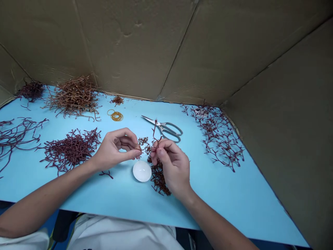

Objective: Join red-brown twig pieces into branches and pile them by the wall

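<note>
My left hand (116, 150) pinches a small dark twig (137, 148) between thumb and fingertips. My right hand (170, 166) grips a thin dark red branching sprig (155, 133) that rises above its fingers, close to the left fingertips. Below the hands, a loose heap of dark red sprigs (158, 178) lies right beside a round white dish (142, 171). A single small sprig (106, 174) lies under my left wrist. Steel scissors with grey handles (166, 128) lie just beyond my right hand, touching neither hand.
The blue work sheet (166, 205) holds several more piles of dried red and brown twigs (71, 151) on both sides, plus a small bundle of rubber bands (117, 116) at the back. Cardboard walls (281, 139) rise behind and to the right.
</note>
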A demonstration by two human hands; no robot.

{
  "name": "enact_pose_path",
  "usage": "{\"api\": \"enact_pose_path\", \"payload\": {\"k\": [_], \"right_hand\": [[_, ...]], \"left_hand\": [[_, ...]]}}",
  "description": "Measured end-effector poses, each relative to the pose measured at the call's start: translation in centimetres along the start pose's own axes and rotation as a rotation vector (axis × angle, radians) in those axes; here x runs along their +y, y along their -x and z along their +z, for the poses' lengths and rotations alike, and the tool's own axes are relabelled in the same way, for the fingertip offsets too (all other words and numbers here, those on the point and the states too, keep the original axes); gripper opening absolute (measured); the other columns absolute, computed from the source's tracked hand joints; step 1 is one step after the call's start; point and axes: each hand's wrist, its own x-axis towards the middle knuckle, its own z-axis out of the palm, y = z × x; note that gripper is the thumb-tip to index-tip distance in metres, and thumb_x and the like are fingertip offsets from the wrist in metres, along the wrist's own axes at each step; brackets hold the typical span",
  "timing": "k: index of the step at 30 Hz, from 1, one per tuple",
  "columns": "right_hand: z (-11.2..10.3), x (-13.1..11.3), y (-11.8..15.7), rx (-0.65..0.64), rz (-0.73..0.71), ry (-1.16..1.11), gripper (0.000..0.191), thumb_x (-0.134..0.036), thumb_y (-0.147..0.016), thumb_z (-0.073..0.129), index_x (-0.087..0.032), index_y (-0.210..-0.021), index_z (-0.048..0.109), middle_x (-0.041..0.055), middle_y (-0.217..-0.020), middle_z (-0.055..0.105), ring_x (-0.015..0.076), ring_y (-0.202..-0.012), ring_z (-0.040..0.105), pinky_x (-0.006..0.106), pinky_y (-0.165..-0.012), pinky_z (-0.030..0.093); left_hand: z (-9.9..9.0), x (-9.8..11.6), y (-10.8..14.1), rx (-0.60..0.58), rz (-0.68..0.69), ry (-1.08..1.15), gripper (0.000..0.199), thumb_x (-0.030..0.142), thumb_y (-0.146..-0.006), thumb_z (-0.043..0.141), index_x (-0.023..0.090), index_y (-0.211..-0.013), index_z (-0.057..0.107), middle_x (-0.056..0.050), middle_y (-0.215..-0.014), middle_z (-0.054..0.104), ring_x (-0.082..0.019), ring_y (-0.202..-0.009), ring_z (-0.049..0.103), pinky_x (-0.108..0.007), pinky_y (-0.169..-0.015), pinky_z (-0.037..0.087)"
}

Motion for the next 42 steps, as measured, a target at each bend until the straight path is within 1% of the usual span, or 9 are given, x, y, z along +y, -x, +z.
{"api": "enact_pose_path", "payload": {"k": [4, 7, 11, 18, 24, 29, 32, 35, 42], "right_hand": [[0.7, -0.5, 0.5, -0.013, -0.041, 0.029, 0.021, -0.039, -0.103, 0.069, -0.024, -0.089, 0.065, 0.0005, -0.094, 0.063, 0.0109, -0.066, 0.06, 0.029, -0.066, 0.051], [1.1, -0.5, 0.7, -0.039, -0.047, 0.016, 0.019, -0.038, -0.103, 0.069, -0.024, -0.091, 0.065, 0.0011, -0.097, 0.062, 0.0119, -0.069, 0.064, 0.029, -0.066, 0.053], [1.3, -0.4, 0.7, -0.06, -0.042, -0.015, 0.018, -0.036, -0.104, 0.068, -0.024, -0.091, 0.064, 0.0014, -0.101, 0.064, 0.0108, -0.07, 0.066, 0.028, -0.07, 0.057], [1.2, -0.4, 0.7, -0.083, -0.033, -0.002, 0.018, -0.036, -0.104, 0.068, -0.023, -0.091, 0.065, 0.0015, -0.1, 0.064, 0.0111, -0.073, 0.069, 0.028, -0.073, 0.058], [1.3, -0.3, 0.6, -0.079, -0.006, 0.014, 0.023, -0.041, -0.102, 0.071, -0.023, -0.09, 0.064, 0.0024, -0.101, 0.065, 0.0128, -0.072, 0.069, 0.031, -0.073, 0.059], [1.2, -0.2, 0.6, -0.098, -0.037, 0.027, 0.02, -0.04, -0.102, 0.071, -0.024, -0.091, 0.066, 0.0032, -0.1, 0.065, 0.0143, -0.076, 0.068, 0.031, -0.072, 0.059], [1.1, -0.2, 0.6, -0.111, -0.051, 0.041, 0.017, -0.038, -0.102, 0.07, -0.024, -0.092, 0.067, 0.0039, -0.1, 0.065, 0.0156, -0.08, 0.067, 0.032, -0.072, 0.06], [1.0, -0.2, 0.6, -0.127, -0.059, 0.038, 0.014, -0.036, -0.103, 0.07, -0.025, -0.094, 0.068, 0.0047, -0.101, 0.064, 0.0171, -0.084, 0.068, 0.032, -0.072, 0.06], [1.0, -0.1, 0.7, -0.15, -0.058, 0.05, 0.012, -0.034, -0.103, 0.069, -0.026, -0.095, 0.069, 0.004, -0.101, 0.064, 0.0168, -0.085, 0.068, 0.033, -0.075, 0.062]], "left_hand": [[0.7, -0.2, 0.1, 0.044, -0.02, 0.103, 0.015, 0.023, -0.081, 0.09, 0.016, -0.086, 0.078, -0.005, -0.075, 0.08, -0.016, -0.067, 0.077, -0.02, -0.056, 0.063], [1.1, -0.2, 0.1, 0.066, -0.039, 0.15, 0.018, 0.028, -0.08, 0.092, 0.016, -0.085, 0.08, -0.006, -0.076, 0.081, -0.017, -0.068, 0.078, -0.022, -0.055, 0.065], [1.3, -0.1, 0.1, 0.067, -0.038, 0.167, 0.016, 0.025, -0.078, 0.093, 0.016, -0.083, 0.081, -0.006, -0.078, 0.081, -0.015, -0.066, 0.075, -0.02, -0.054, 0.064], [1.3, 0.0, 0.3, 0.06, -0.01, 0.158, 0.01, 0.02, -0.079, 0.091, 0.017, -0.084, 0.083, -0.005, -0.081, 0.081, -0.011, -0.064, 0.072, -0.017, -0.055, 0.063], [1.0, -0.1, 0.3, 0.046, 0.015, 0.084, 0.01, 0.022, -0.081, 0.091, 0.017, -0.086, 0.083, -0.006, -0.084, 0.082, -0.014, -0.073, 0.075, -0.019, -0.058, 0.062], [0.7, 0.2, 0.4, 0.039, 0.088, -0.04, 0.006, 0.02, -0.083, 0.088, 0.019, -0.088, 0.084, -0.006, -0.086, 0.084, -0.016, -0.078, 0.078, -0.022, -0.069, 0.065], [0.6, 0.4, 0.5, 0.038, 0.125, -0.101, 0.005, 0.02, -0.084, 0.086, 0.018, -0.088, 0.085, -0.007, -0.086, 0.085, -0.017, -0.078, 0.079, -0.025, -0.071, 0.066], [0.5, 0.3, 0.5, 0.029, 0.135, -0.119, 0.006, 0.021, -0.085, 0.086, 0.018, -0.089, 0.085, -0.007, -0.087, 0.085, -0.018, -0.077, 0.079, -0.025, -0.072, 0.065], [0.1, 0.1, 0.5, -0.029, 0.143, -0.118, 0.005, 0.018, -0.087, 0.085, 0.018, -0.092, 0.084, -0.006, -0.089, 0.084, -0.015, -0.08, 0.078, -0.023, -0.073, 0.062]]}}
